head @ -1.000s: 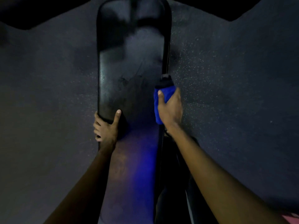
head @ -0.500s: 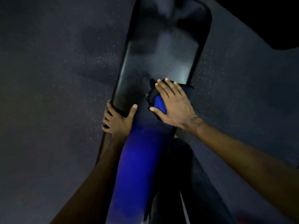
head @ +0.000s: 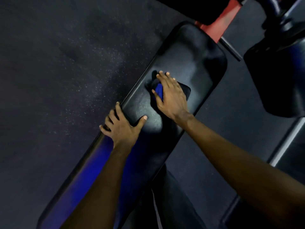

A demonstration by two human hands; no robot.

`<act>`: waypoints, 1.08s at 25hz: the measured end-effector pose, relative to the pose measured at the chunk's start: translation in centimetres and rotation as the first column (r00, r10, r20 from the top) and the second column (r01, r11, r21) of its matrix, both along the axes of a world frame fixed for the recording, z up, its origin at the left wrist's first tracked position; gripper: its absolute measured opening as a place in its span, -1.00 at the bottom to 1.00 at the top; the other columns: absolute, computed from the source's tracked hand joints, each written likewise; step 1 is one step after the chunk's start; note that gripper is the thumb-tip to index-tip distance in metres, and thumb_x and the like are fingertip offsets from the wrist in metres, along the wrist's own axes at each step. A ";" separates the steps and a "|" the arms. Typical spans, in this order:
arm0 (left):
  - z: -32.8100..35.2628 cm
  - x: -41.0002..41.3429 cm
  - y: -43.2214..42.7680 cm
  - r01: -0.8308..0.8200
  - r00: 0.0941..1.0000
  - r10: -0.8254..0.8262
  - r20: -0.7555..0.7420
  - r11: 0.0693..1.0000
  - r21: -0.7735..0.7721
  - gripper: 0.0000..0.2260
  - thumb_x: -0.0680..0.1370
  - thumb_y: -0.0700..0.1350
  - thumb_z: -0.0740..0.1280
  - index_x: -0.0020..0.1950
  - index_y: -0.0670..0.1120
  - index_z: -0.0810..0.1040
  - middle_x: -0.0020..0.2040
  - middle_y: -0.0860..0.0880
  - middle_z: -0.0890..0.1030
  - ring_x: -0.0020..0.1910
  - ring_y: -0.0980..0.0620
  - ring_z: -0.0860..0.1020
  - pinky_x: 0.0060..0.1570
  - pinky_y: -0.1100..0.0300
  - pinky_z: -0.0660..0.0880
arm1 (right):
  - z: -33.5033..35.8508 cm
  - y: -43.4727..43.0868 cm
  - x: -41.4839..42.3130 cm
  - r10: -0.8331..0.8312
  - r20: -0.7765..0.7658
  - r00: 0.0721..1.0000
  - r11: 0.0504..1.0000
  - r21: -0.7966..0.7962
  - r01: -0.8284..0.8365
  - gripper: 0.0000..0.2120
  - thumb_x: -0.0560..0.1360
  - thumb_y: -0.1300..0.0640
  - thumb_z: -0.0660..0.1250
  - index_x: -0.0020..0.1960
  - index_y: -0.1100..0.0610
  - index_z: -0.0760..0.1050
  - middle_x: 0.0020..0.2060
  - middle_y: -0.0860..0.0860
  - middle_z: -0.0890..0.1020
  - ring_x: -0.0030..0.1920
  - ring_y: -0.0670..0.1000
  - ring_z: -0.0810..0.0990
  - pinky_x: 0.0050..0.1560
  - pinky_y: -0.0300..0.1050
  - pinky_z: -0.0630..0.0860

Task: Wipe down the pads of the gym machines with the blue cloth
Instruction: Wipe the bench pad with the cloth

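Right hand [head: 171, 96] lay flat, fingers straight, pressing blue cloth [head: 159, 90] onto middle of pad [head: 198, 63], probably for full wiping contact | left hand [head: 123, 128] clasped pad's edge, thumb on top, likely bracing me | far end judged unwiped

The pad [head: 189, 63], long, black and glossy with rounded corners, is being seen slantwise, from lower left to upper right. The cloth [head: 159, 91], blue and bunched, is being pressed on the far half of the pad under the right hand [head: 171, 96]; only a small part is being shown.
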State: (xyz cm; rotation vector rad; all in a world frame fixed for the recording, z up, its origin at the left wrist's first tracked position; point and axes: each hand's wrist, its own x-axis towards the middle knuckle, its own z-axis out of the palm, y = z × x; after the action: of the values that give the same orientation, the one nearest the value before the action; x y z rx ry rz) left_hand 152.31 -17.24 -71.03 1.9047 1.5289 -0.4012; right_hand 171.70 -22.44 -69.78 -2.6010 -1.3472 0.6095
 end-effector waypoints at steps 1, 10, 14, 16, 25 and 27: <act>0.0 -0.1 0.0 -0.002 1.000 0.002 -0.004 1.000 -0.007 0.04 0.36 0.55 0.21 0.64 0.00 -0.05 0.57 -0.18 0.15 0.53 -0.28 0.11 0.43 -0.41 -0.09 | -0.1 1.5 -0.8 -0.079 0.003 0.997 0.997 -0.009 0.079 -0.41 0.63 -0.11 0.16 0.56 0.16 0.23 0.57 0.05 0.26 0.59 0.05 0.12 0.60 0.01 0.03; 0.8 0.3 1.0 -0.004 1.000 0.000 -0.023 0.988 -0.154 0.03 0.39 0.52 0.25 0.64 0.05 -0.16 0.61 -0.14 0.05 0.57 -0.25 0.02 0.44 -0.39 -0.16 | 0.8 8.4 0.7 0.166 -0.012 0.986 0.985 -0.034 -0.167 -0.50 0.48 0.01 0.34 0.36 0.16 0.40 0.28 0.12 0.51 0.29 0.15 0.50 0.38 0.00 0.36; 0.8 0.8 1.1 -0.014 0.999 0.007 -0.043 0.987 -0.161 0.04 0.38 0.51 0.27 0.63 0.05 -0.15 0.60 -0.13 0.05 0.56 -0.24 0.02 0.45 -0.41 -0.14 | -0.1 8.7 -2.4 0.292 0.015 0.956 0.956 -0.045 -0.291 -0.57 0.44 0.02 0.42 0.26 0.12 0.47 0.22 0.12 0.57 0.31 0.14 0.49 0.48 0.01 0.26; 1.1 0.7 1.2 -0.021 0.999 0.012 -0.046 0.981 -0.195 0.05 0.37 0.52 0.26 0.63 0.05 -0.16 0.60 -0.14 0.04 0.56 -0.24 0.01 0.45 -0.41 -0.14 | -0.1 7.8 -0.8 0.426 -0.065 0.902 0.901 -0.061 -0.430 -0.51 0.50 -0.05 0.39 0.36 0.12 0.48 0.33 0.08 0.56 0.45 0.11 0.41 0.54 0.00 0.12; 1.0 3.0 2.1 0.165 0.967 -0.143 0.212 0.982 -0.094 0.03 0.48 0.20 0.42 0.64 -0.08 -0.23 0.64 -0.10 0.00 0.61 -0.12 -0.04 0.55 -0.20 -0.10 | 0.0 6.4 2.7 0.214 0.051 0.976 0.976 -0.058 -0.211 -0.42 0.57 -0.11 0.26 0.51 0.13 0.32 0.46 0.06 0.42 0.54 0.10 0.24 0.56 0.13 0.15; 0.6 3.0 2.4 0.193 0.966 -0.170 0.196 0.975 -0.107 0.03 0.48 0.30 0.37 0.64 -0.06 -0.25 0.63 -0.10 0.01 0.60 -0.13 -0.01 0.53 -0.19 -0.09 | 0.3 4.6 3.5 0.376 -0.017 0.927 0.925 -0.059 -0.376 -0.39 0.54 0.00 0.32 0.54 0.12 0.28 0.50 0.05 0.38 0.57 0.09 0.19 0.58 0.13 0.11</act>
State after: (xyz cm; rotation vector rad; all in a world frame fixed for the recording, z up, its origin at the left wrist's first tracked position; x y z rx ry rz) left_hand 155.33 -14.79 -70.44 1.9312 1.1850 -0.3787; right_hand 175.21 -17.79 -69.51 -2.3932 -1.8742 0.7179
